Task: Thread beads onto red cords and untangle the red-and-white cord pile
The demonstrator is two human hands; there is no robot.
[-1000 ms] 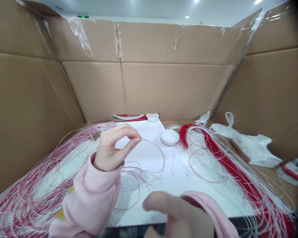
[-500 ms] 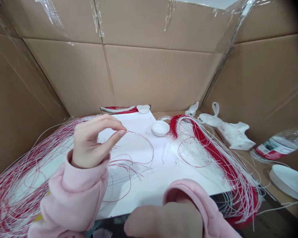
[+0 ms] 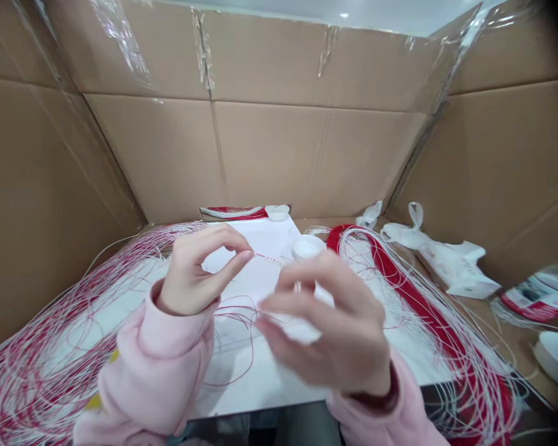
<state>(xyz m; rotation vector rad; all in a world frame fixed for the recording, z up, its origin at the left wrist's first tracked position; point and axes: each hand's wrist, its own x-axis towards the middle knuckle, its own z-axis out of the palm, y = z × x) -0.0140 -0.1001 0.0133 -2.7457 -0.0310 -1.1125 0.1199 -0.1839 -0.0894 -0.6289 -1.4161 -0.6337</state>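
Left fingers (image 3: 231,271): pinching red-white thread (image 3: 266,257) | thread: leads rightward from tips | right fingers (image 3: 302,305): blurred, hold unclear

A thin red-and-white cord (image 3: 267,257) slants down rightward in midair (lower course seemingly hidden).

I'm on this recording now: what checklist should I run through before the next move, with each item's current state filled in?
1. Left hand pinching the thin red-and-white strand between thumb and index finger: ok.
2. Strand visible along its length: not ok, the right hand blocks part of the view.
3. Right hand gripping the strand: cannot tell, its fingers are blurred.
4. White bowl standing upright on the white sheet: ok, though the right hand partly covers it.
5. Plastic bottle apart from both hands: ok, it lies at the far right.
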